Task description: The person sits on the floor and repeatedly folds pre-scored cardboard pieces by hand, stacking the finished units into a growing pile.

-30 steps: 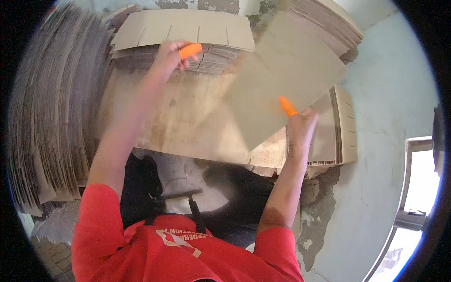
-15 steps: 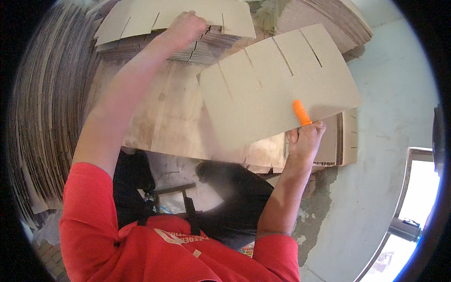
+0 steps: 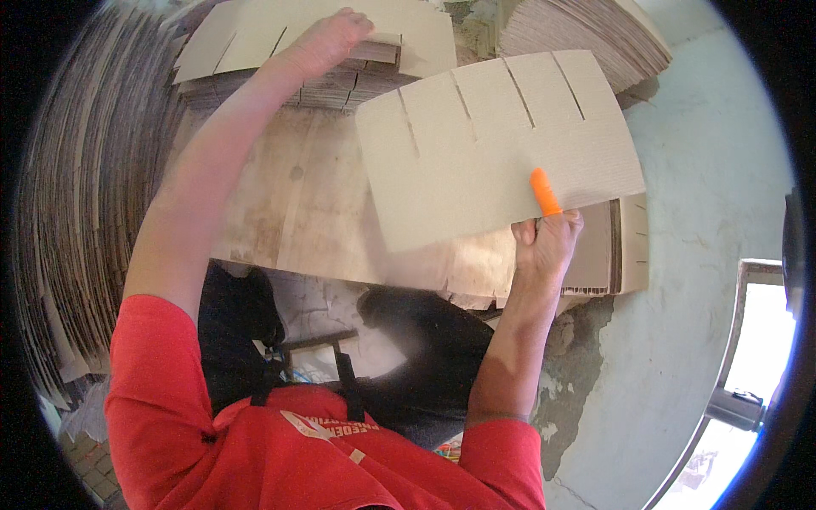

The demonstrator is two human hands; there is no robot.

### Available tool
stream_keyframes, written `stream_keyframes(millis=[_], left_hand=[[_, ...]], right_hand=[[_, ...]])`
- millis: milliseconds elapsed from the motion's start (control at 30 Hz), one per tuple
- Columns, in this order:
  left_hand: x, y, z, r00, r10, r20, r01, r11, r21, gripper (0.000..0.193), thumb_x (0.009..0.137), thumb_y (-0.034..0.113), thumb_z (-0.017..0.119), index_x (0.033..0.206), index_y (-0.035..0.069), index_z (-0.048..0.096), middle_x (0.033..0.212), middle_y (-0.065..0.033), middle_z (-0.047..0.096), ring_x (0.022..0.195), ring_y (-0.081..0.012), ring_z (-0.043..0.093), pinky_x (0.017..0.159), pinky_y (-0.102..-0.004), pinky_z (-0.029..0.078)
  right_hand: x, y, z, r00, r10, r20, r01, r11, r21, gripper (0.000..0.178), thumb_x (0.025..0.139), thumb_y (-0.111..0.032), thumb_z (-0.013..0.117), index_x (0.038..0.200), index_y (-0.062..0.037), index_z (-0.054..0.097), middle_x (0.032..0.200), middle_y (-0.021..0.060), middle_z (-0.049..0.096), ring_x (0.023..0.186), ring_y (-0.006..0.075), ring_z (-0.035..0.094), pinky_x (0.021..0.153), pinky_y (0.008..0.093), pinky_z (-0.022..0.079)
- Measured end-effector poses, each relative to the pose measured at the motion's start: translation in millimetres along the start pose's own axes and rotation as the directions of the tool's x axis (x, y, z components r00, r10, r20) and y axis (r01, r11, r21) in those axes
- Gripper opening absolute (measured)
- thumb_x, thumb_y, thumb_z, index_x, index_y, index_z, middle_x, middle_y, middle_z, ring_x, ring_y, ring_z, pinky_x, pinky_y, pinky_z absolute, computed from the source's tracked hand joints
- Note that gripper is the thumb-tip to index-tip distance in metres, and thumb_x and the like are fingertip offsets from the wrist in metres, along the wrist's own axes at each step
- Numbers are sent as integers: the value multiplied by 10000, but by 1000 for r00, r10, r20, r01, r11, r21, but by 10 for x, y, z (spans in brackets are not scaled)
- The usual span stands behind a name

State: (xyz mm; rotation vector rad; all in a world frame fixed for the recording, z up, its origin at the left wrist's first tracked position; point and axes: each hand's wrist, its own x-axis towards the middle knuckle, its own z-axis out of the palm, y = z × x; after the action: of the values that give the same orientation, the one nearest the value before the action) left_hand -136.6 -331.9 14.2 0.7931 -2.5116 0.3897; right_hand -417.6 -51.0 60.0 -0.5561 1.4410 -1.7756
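In my right hand [image 3: 548, 242] is a flat slotted cardboard sheet [image 3: 476, 170], gripped at its near edge. An orange finger cover [image 3: 546, 192] on that hand's thumb lies over the sheet's upper face. Several narrow slots run in from the sheet's far edge, and it is held tilted above the wooden board. At the far side, my left hand [image 3: 340, 38] is closed at the near edge of a top sheet on a stack of slotted cardboard [image 3: 242, 51]. Its fingertips are partly hidden, and the sheet's edge looks slightly raised beside them.
The wooden board [image 3: 280, 204] lies across in front of me. Tall cardboard stacks [image 3: 93, 195] rise at the left, with another stack [image 3: 582, 38] at the far right. More slotted sheets [image 3: 633, 242] stand at the board's right end, beside a pale wall [image 3: 688, 195].
My left hand has shifted slightly farther away, and a gap shows under the sheet edge beside it. The sheet in my right hand has turned a little and moved slightly left.
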Motion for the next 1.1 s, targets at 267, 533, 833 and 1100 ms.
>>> stream_keyframes(millis=[267,533,833,1100], left_hand=[[1,509,-378,973,96,210,-158,940,301,322,785,44,597,1093,-49,586,1328,-108,498,1129,-250,515,830,-295,563],[-171,925,-574,946,175,274,-259,915,310,360,748,74,631,1082,-55,604,1273,-122,507,1123,-235,486,774,-261,560],[-502,1425,-661,945,252,209,-292,937,191,284,741,109,643,979,-45,654,1241,-188,570,1093,-262,511,726,-286,577],[-923,2021,-818,933,277,231,-302,950,78,362,754,233,683,1017,-17,666,1197,-180,604,1039,-258,520,748,-317,537]], right_hand=[[-87,8,44,983,-132,-128,141,988,64,246,904,64,516,811,-117,378,728,60,554,365,74,380,293,232,247],[-163,-49,130,965,-234,-116,235,972,-13,223,893,98,496,768,-76,433,666,53,560,375,80,393,304,228,248],[-192,-37,177,970,-242,9,242,967,-74,199,829,130,448,729,-23,527,699,44,556,400,70,384,307,245,276],[-239,317,265,964,-260,-46,250,954,-164,182,819,120,463,850,51,628,691,85,584,361,86,382,311,268,344]])
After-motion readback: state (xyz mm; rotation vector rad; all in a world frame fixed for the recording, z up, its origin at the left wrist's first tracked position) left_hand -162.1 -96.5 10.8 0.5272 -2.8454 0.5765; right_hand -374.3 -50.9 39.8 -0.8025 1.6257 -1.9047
